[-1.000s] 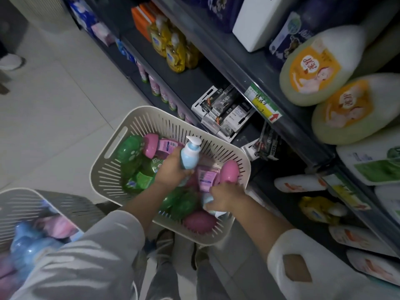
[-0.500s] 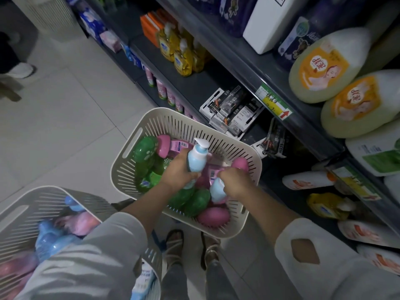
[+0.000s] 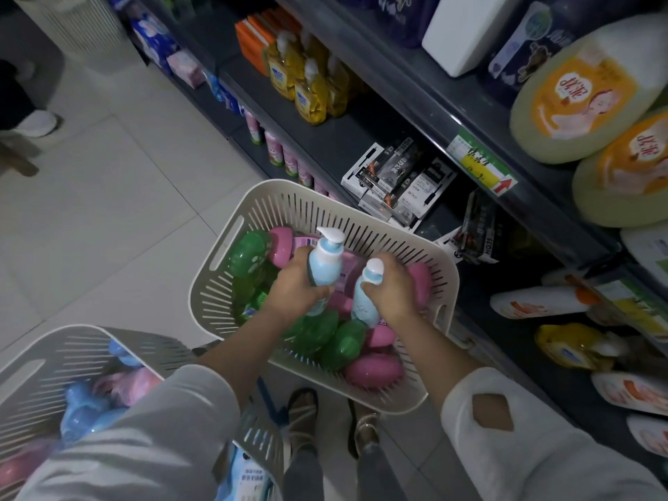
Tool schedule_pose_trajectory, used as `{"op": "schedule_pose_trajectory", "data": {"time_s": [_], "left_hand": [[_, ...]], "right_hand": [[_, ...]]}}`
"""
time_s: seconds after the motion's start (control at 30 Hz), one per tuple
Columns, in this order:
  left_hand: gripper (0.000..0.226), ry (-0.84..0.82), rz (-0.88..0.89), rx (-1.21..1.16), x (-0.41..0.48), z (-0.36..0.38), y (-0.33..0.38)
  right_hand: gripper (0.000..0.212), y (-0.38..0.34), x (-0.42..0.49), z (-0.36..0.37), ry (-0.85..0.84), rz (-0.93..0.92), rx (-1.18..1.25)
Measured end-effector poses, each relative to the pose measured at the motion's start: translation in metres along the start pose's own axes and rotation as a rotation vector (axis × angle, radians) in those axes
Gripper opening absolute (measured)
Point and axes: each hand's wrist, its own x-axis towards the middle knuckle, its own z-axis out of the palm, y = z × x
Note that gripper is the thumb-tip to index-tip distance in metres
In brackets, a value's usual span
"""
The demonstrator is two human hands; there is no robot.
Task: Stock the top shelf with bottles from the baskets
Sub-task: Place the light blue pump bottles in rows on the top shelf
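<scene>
Pale-blue plastic marks both bottles in the person's hands. The left hand [image 3: 296, 283] wraps its fingers round the body of a pump bottle [image 3: 325, 260] and holds it nearly upright, white pump head uppermost, above the heap in the cream slotted basket [image 3: 213, 294]. Just beside it, the right hand [image 3: 392, 287] curls fingers and thumb round the neck of a capped bottle [image 3: 363, 305] with a rounded white top. That bottle tilts slightly, its lower end down among the basket's load; whether it rests on anything cannot be told.

Inside the basket, green bottles [image 3: 249, 253] and pink bottles [image 3: 374, 370] lie on their sides, piled against each other. The basket sits close against dark shelving [image 3: 361, 139] on the right.

At lower left a grey slotted basket [image 3: 32, 359] holds blue and pink bottles, partly hidden by the left sleeve.

On the shelving stand yellow pump bottles [image 3: 307, 92], with black-and-white boxes [image 3: 397, 179] nearer the cream basket. Strappy sandals [image 3: 303, 410] show on the pale tiled floor [image 3: 108, 211] below the basket.
</scene>
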Motion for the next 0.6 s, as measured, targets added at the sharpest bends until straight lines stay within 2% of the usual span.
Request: {"op": "schedule_pose_trajectory", "data": {"time_s": [0.17, 0.3, 0.43, 0.6], "left_hand": [[0.062, 0.004, 0.002, -0.018, 0.008, 0.004, -0.007], [0.065, 0.011, 0.023, -0.019, 0.002, -0.007, 0.003], [0.067, -0.015, 0.088, 0.023, -0.009, -0.041, 0.047], [0.071, -0.021, 0.234, 0.016, -0.031, -0.092, 0.129]], "right_hand": [[0.047, 0.003, 0.010, 0.016, -0.012, 0.124, 0.265], [0.044, -0.005, -0.001, 0.006, 0.011, 0.087, 0.267], [0.045, -0.030, -0.017, -0.042, 0.090, 0.024, 0.310], [0.046, -0.086, -0.043, -0.137, 0.145, -0.124, 0.382]]}}
